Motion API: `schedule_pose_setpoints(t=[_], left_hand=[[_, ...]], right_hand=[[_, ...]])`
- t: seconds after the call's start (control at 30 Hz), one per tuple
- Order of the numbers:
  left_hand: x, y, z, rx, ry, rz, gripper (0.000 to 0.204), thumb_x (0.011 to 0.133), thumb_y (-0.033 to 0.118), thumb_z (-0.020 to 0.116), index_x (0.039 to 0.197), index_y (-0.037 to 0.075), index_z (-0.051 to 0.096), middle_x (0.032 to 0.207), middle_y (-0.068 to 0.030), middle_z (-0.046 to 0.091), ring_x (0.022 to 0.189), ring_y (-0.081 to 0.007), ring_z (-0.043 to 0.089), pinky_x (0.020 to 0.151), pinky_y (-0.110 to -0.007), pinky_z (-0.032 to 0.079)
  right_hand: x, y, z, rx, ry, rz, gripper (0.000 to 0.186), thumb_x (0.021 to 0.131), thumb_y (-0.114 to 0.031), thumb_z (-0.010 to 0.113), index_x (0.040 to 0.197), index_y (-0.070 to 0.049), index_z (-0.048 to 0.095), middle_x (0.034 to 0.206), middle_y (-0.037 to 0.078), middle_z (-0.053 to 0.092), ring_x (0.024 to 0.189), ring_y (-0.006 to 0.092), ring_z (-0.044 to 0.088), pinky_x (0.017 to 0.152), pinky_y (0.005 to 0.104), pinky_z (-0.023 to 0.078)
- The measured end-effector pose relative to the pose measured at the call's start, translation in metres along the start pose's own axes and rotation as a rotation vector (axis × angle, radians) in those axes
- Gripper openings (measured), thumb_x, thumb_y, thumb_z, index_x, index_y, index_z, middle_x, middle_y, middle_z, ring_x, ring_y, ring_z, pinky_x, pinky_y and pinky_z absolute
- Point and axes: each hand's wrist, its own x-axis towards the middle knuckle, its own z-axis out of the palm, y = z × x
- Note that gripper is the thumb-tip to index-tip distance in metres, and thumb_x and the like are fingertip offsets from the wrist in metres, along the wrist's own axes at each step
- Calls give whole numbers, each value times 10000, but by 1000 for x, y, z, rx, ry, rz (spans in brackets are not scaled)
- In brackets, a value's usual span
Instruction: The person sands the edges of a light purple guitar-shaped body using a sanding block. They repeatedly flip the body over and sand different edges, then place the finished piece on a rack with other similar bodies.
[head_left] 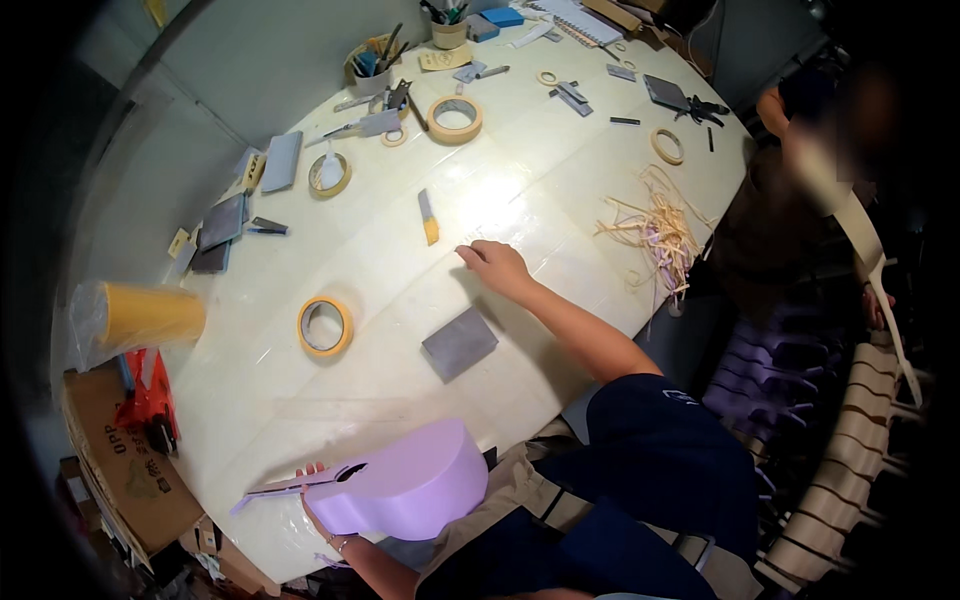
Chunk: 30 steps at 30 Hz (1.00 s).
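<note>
A light purple ukulele [425, 480] lies on its side against my body at the table's near edge, its neck pointing left. My left hand [312, 480] grips it where the neck meets the body, fingertips showing beyond the neck. My right hand [495, 268] is stretched out over the middle of the table, thumb and fingers drawn together; whether something small is between them I cannot make out. Just beyond it lies a small grey strip with a yellow end [429, 218]. A flat grey sanding pad [460, 345] and a yellow tape roll [347, 328] lie on the near side.
Tape rolls [478, 118], blades and grey pads lie along the far side of the white table [250, 390]. Peeled tape strips [660, 235] are heaped at right. A yellow roll in plastic [150, 312] stands left. Another person and racked ukulele bodies [765, 380] are at right.
</note>
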Motion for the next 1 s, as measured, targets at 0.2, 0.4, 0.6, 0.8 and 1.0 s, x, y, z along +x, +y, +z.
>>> schedule_pose_setpoints(t=[0.2, 0.4, 0.6, 0.8, 1.0], left_hand=[[-12, 14, 21, -75, 26, 4, 556, 863, 75, 483, 1382, 89, 282, 1220, -137, 485, 1107, -318, 507, 958, -469, 421], [-30, 4, 45, -325, -2, 56, 496, 923, 306, 496, 1364, 145, 336, 977, -51, 555, 902, -249, 548, 794, -418, 479], [-37, 8, 72, -305, 104, 64, 495, 930, 346, 487, 1359, 139, 352, 899, -42, 563, 841, -218, 562, 743, -397, 494], [-39, 10, 66, -208, 97, 106, 554, 933, 318, 484, 1399, 88, 290, 899, -61, 555, 824, -219, 577, 742, -387, 497], [-33, 5, 51, -226, 59, 92, 545, 922, 282, 504, 1395, 102, 303, 903, -73, 560, 833, -226, 582, 738, -394, 499]], right_hand=[[33, -28, 35, 162, 2, -224, 290, 810, -289, 667, 830, -1, 642, 689, 121, 614, 577, 190, 558, 539, 308, 434], [118, -141, 99, 106, 94, -620, 181, 753, -260, 697, 819, -92, 682, 777, 92, 639, 651, 261, 600, 583, 367, 461], [228, -215, 158, -365, 170, -653, 358, 775, -322, 670, 1050, -100, 614, 900, 108, 672, 818, 294, 639, 703, 393, 491], [261, -249, 189, -327, 95, -554, 489, 755, -356, 685, 1143, -87, 556, 1048, 133, 623, 938, 292, 610, 757, 407, 487], [311, -261, 198, -118, 212, -370, 554, 719, -357, 712, 1189, -112, 552, 1245, 129, 513, 1096, 259, 531, 882, 383, 445]])
